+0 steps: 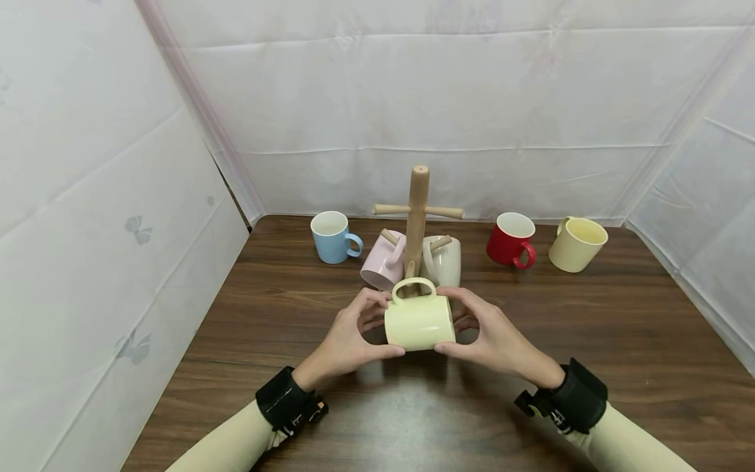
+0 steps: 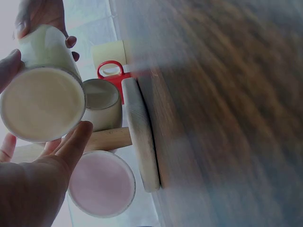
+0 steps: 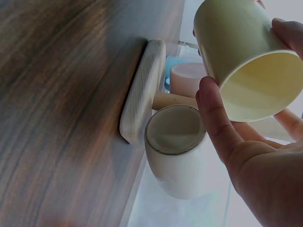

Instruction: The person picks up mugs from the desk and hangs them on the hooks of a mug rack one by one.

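Observation:
Between both hands, a pale yellow mug (image 1: 420,326) is held on its side above the table, its handle pointing up and away. The left hand (image 1: 349,335) pinches the base end between thumb and fingers. At the rim end, the right hand (image 1: 494,333) grips likewise; the mug's open mouth shows in the right wrist view. Just behind stands a wooden mug tree (image 1: 418,196). A pink mug (image 1: 377,267) and a cream mug (image 1: 449,267) hang on its lower pegs. Another peg lies close behind the held mug's handle; whether it passes through, I cannot tell.
A blue mug (image 1: 331,241) stands upright left of the tree. To the right are a red mug (image 1: 503,244) and a second yellow mug (image 1: 575,249), both upright. Two upper pegs stick out sideways from the post. White sheets (image 1: 448,98) border the wooden table (image 1: 283,308).

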`<state>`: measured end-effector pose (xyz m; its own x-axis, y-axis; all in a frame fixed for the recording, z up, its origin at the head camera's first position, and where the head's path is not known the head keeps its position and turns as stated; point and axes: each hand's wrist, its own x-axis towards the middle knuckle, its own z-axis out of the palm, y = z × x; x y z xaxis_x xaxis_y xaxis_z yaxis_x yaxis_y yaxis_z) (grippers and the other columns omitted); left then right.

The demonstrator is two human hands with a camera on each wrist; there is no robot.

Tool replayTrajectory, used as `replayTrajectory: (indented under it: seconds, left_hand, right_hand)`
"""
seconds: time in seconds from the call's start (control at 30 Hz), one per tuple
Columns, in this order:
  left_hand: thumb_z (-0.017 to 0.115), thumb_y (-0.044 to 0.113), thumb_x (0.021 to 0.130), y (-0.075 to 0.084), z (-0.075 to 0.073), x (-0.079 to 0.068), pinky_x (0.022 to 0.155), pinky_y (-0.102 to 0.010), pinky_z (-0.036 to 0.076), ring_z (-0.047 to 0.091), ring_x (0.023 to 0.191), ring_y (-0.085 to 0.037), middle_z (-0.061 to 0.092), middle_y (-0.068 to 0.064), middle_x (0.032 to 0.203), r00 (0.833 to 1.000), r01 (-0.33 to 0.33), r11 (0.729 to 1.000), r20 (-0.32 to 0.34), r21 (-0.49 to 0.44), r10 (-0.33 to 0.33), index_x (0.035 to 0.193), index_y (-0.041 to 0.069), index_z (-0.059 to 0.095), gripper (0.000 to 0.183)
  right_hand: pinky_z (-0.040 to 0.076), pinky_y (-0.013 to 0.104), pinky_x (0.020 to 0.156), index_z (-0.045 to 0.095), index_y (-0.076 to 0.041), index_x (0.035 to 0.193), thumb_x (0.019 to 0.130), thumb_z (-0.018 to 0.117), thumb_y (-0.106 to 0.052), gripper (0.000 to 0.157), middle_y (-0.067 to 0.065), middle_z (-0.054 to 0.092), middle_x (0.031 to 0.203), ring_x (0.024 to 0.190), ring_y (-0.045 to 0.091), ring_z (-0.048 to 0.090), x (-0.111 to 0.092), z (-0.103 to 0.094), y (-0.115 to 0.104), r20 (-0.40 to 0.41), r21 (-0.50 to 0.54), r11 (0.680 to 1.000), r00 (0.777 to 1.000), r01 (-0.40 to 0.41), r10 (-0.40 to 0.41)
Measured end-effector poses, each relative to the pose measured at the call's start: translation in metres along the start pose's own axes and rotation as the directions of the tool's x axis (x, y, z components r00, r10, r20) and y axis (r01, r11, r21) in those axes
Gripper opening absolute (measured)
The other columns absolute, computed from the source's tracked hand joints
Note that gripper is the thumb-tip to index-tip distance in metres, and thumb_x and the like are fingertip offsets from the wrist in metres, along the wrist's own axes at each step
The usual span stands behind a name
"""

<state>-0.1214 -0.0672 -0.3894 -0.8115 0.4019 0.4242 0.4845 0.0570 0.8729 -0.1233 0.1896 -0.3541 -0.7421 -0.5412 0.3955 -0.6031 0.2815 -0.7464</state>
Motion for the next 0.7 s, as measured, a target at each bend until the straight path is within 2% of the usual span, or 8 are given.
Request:
replayTrajectory:
  seconds: [0.5, 0.63, 0.7]
  left_hand:
    - [0.083, 0.007, 0.064, -0.006, -0.004, 0.002, 0.084, -0.042, 0.049, 0.057, 0.104, -0.028, 0.057, -0.012, 0.116, 0.999, 0.048, 0.999, -0.017, 0.013, -0.048, 0.110, 0.004, 0.043, 0.061]
    - [0.084, 0.010, 0.063, -0.013, -0.004, 0.003, 0.084, -0.041, 0.049, 0.058, 0.104, -0.027, 0.058, -0.009, 0.116, 0.998, 0.062, 0.998, -0.023, 0.010, -0.062, 0.110, 0.007, 0.043, 0.062]
    - [0.085, 0.013, 0.063, -0.022, -0.004, 0.003, 0.085, -0.039, 0.049, 0.058, 0.104, -0.024, 0.057, -0.006, 0.116, 0.997, 0.072, 0.997, -0.025, 0.017, -0.072, 0.110, 0.010, 0.044, 0.063]
  right_hand:
    - [0.055, 0.041, 0.066, 0.045, -0.003, 0.131, 0.069, 0.080, -0.008, 0.072, 0.003, 0.058, 0.097, 0.078, 0.012, 0.059, 0.007, 0.000, -0.001, -0.024, -0.028, 0.999, 1.000, -0.017, 0.016]
    - [0.055, 0.040, 0.066, 0.045, -0.003, 0.132, 0.069, 0.080, -0.008, 0.072, 0.003, 0.058, 0.099, 0.078, 0.011, 0.059, 0.008, 0.000, 0.001, -0.031, -0.024, 1.000, 0.999, -0.012, 0.011]
    - [0.055, 0.040, 0.065, 0.045, -0.004, 0.132, 0.069, 0.080, -0.008, 0.072, 0.003, 0.057, 0.101, 0.078, 0.011, 0.059, 0.008, 0.000, 0.004, -0.037, -0.023, 1.000, 0.999, -0.004, 0.003]
